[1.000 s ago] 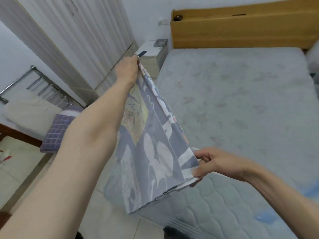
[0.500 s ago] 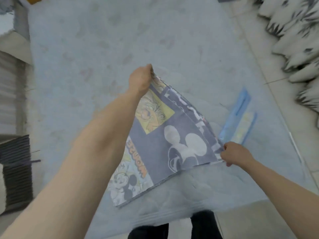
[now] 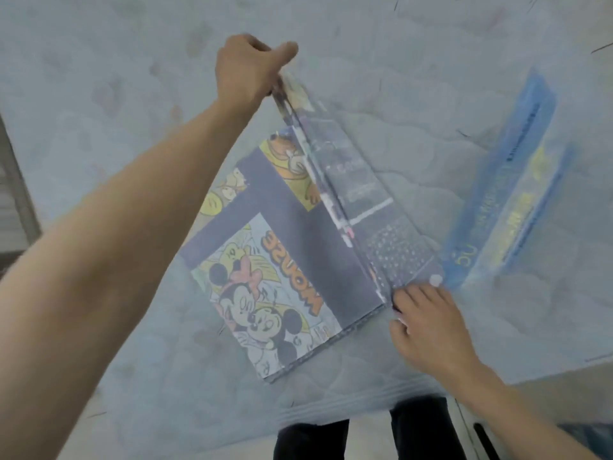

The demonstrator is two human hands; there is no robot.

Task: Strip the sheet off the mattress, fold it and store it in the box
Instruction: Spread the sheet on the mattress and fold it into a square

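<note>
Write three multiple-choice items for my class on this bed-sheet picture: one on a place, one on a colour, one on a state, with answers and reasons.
1. Where does the folded sheet lie?
A. on the mattress
B. on the floor
C. in a drawer

2. What colour is the flat package right of the sheet?
A. red
B. blue with yellow
C. black

3. What is the left hand doing?
A. resting flat and open
B. hanging idle
C. gripping the sheet's far end, raised

Answers:
1 A, the sheet's lower part lies spread on the quilted mattress.
2 B, its plastic shows blue with yellow print.
3 C, its fingers are curled round the lifted edge, while the right hand holds the near end.
</note>
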